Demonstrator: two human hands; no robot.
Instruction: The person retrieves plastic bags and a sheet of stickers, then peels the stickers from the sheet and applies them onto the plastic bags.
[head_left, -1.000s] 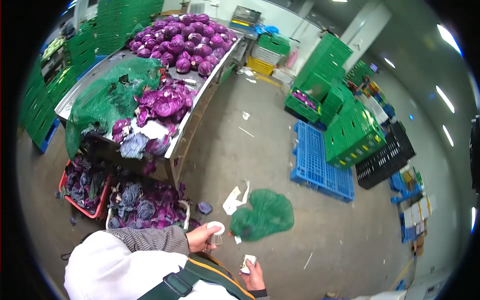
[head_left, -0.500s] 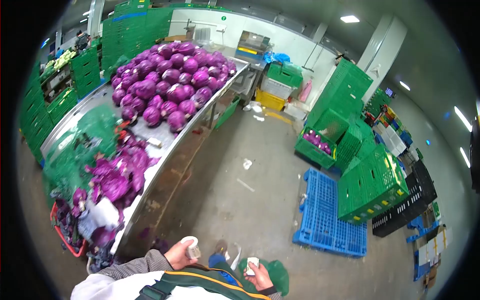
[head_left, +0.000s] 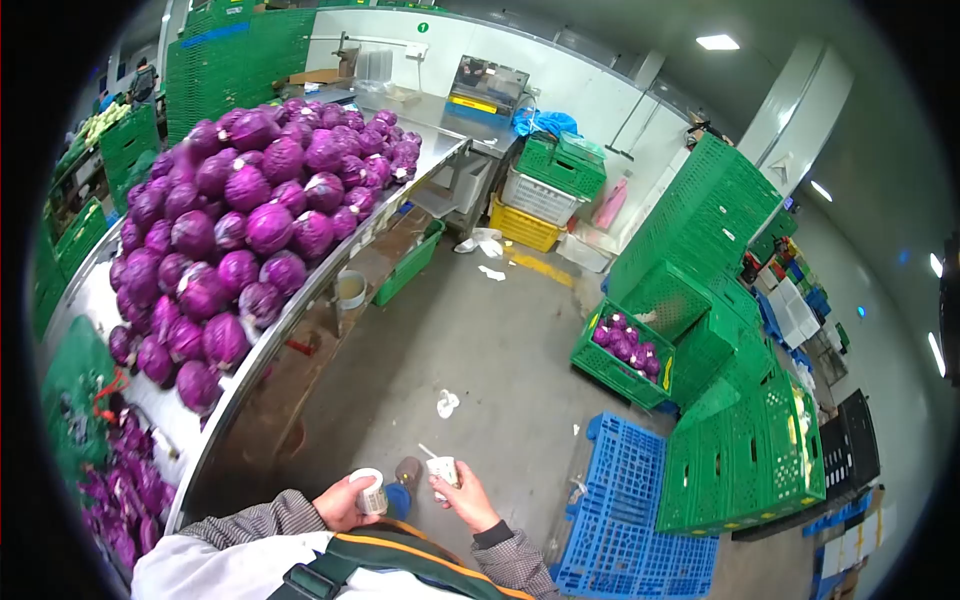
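Note:
My left hand point(head_left: 338, 506) is wrapped round a small white cylinder point(head_left: 372, 494), a tub or roll with print on its side, low in the middle of the view. A short way to the right, my right hand point(head_left: 468, 502) grips a small white printed piece point(head_left: 442, 468), with a thin white strip sticking up from its top. Its exact kind I cannot tell. Both hands are in front of my body, above the floor. To their left stands a metal table point(head_left: 440, 152) heaped with purple cabbages point(head_left: 270, 228); loose purple leaves point(head_left: 128, 470) lie at its near end.
A blue pallet point(head_left: 640, 510) lies on the floor at right, beside stacked green crates point(head_left: 745, 455). One green crate point(head_left: 620, 378) holds several purple cabbages. White scraps point(head_left: 447, 403) lie on the floor. At the back stand a yellow crate point(head_left: 525, 225) and a white wall point(head_left: 400, 35).
The view has moved forward along the table, so the cabbage heap looks nearer. My right hand has come up and left, closer to my left hand. Both hands keep their white items.

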